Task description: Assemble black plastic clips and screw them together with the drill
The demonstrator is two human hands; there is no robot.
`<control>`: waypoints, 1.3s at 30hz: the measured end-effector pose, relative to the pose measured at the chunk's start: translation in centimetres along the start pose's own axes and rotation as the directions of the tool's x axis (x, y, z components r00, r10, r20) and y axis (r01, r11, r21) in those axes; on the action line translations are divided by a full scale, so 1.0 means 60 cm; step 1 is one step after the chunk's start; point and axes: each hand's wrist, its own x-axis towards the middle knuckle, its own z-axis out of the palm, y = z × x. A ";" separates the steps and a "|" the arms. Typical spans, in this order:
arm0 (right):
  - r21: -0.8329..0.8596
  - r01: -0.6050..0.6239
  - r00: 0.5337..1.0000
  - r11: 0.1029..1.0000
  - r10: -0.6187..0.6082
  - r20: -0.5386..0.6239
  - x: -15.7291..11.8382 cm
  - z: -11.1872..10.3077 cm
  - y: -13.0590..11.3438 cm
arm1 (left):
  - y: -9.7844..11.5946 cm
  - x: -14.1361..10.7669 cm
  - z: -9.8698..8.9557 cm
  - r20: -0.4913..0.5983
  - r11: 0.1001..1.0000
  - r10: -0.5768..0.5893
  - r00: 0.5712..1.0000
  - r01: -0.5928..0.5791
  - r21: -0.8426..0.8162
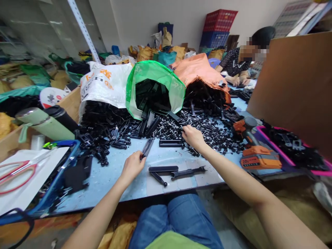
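Observation:
My left hand [133, 166] is closed on the near end of a long black part [147, 148] left of the table's middle. My right hand [192, 137] reaches into the near edge of a heap of small black parts and silver screws [210, 133]; its fingers are pinched together, and what they hold is too small to name. Between the hands lies a flat black bar [170, 143]. Closer to my lap, a jointed black arm [163, 169] and a forked black piece [188, 172] lie on the blue table [109, 183].
White [106, 83], green [132, 90] and orange [194, 65] sacks of black parts stand behind. An orange power drill [256, 157] and pink-rimmed tray [275, 147] are right; a blue basket [75, 147] and red scissors [32, 169] left. A person [234, 64] works beyond a cardboard panel [293, 86].

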 end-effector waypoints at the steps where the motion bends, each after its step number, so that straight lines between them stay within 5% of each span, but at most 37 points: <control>1: 0.053 0.006 1.000 0.999 -0.004 -0.028 0.017 -0.004 -0.004 | 0.009 0.000 0.002 -0.007 1.000 0.001 1.000 -0.001 0.009; 7: 0.170 -0.011 0.998 0.985 0.022 -0.058 0.115 0.008 -0.013 | 0.157 -0.020 -0.006 -0.058 0.898 0.179 0.982 -0.187 -0.398; 11: 0.242 -0.030 0.994 0.970 0.054 -0.096 0.127 0.036 -0.015 | 0.259 -0.063 -0.022 -0.011 0.716 0.330 0.944 -0.258 -0.648; 14: 0.303 -0.041 0.989 0.952 0.081 -0.120 0.121 0.060 -0.008 | 0.300 -0.087 -0.025 -0.037 0.659 0.402 0.915 -0.317 -0.682; 25: 0.434 -0.063 0.962 0.899 0.170 -0.213 0.105 0.138 0.015 | 0.321 -0.099 0.002 -0.128 0.700 0.461 0.878 -0.448 -0.556; 32: 0.468 -0.063 0.960 0.882 0.181 -0.212 0.106 0.152 0.017 | 0.327 -0.099 0.000 -0.280 0.658 0.571 0.772 -0.634 -0.407; 39: 0.483 -0.061 0.963 0.874 0.179 -0.201 0.104 0.151 0.021 | 0.327 -0.087 0.001 -0.189 0.709 0.473 0.861 -0.499 -0.499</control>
